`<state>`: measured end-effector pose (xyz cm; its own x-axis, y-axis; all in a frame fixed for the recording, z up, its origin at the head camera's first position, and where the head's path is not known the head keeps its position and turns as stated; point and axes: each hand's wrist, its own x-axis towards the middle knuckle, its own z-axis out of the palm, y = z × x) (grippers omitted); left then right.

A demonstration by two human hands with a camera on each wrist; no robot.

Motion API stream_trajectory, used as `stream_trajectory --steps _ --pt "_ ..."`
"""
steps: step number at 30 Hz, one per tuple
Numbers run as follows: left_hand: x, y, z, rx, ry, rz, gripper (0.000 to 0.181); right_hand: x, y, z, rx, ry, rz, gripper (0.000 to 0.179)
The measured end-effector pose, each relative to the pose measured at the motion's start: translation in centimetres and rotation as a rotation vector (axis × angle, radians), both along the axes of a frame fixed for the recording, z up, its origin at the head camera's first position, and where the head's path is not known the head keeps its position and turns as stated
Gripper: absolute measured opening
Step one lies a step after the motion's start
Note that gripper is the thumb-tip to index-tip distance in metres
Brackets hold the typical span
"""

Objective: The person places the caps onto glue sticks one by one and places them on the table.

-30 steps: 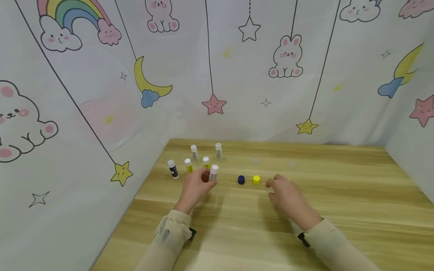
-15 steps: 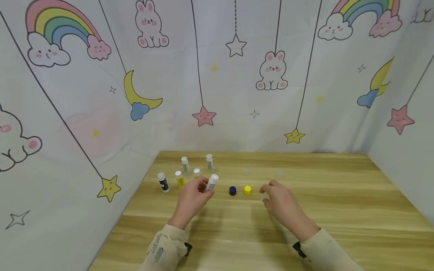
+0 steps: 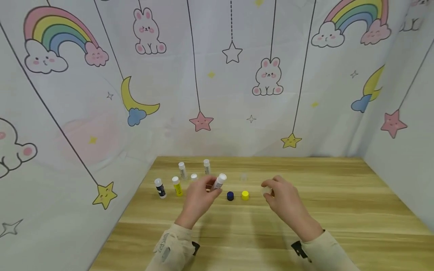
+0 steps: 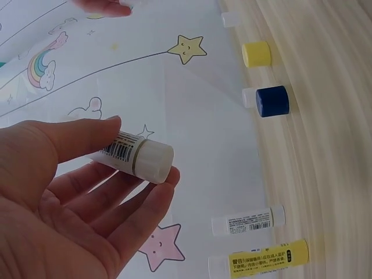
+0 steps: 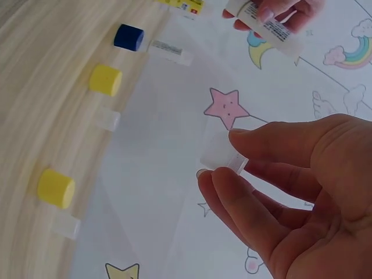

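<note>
My left hand (image 3: 200,197) grips a white-labelled glue stick (image 4: 132,156) between thumb and fingers, tilted, its white end pointing up and right. In the head view this held glue stick (image 3: 219,181) is left of the navy cap (image 3: 230,196). My right hand (image 3: 286,199) pinches a clear cap (image 5: 224,157) between thumb and fingertips, raised above the table. Beside the navy cap sits a yellow cap (image 3: 245,195), with another clear cap (image 3: 244,176) behind. A second yellow cap (image 5: 56,188) and a clear cap (image 5: 67,225) show in the right wrist view; my right hand hides them from the head camera.
Several glue sticks stand upright at the table's left: a navy one (image 3: 160,188), a yellow one (image 3: 177,186), another partly behind my left hand (image 3: 194,177), and two white ones (image 3: 182,170), the other (image 3: 207,166) further right. A cartoon-printed curtain (image 3: 169,143) encloses the wooden table (image 3: 339,195).
My left hand has moved right and up with the glue stick, which tilts more. My right hand has risen with the clear cap between its fingers. The head view has tilted upward.
</note>
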<state>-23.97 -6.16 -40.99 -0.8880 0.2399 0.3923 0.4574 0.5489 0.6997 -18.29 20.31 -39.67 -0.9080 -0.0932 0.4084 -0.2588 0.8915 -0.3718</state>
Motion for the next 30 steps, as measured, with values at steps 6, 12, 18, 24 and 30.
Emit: stream_trajectory --steps 6,12,18,24,30 --pt "-0.4 0.9 0.1 0.024 0.017 0.006 0.023 -0.4 0.3 0.5 -0.032 0.063 0.004 0.026" --pt "-0.7 1.9 0.1 0.043 0.007 -0.01 0.023 -0.2 1.0 1.2 -0.039 0.098 -0.011 0.026" --pt "-0.8 2.8 0.2 0.056 -0.006 -0.017 0.023 -0.1 1.7 1.4 -0.059 0.12 -0.013 0.024" --pt "-0.8 3.1 0.1 0.036 0.024 -0.018 0.025 -0.1 1.9 1.7 -0.077 0.145 -0.01 0.024" --pt "-0.9 3.2 0.1 0.026 0.054 -0.023 0.026 -0.3 2.0 2.1 -0.111 0.163 0.0 0.026"
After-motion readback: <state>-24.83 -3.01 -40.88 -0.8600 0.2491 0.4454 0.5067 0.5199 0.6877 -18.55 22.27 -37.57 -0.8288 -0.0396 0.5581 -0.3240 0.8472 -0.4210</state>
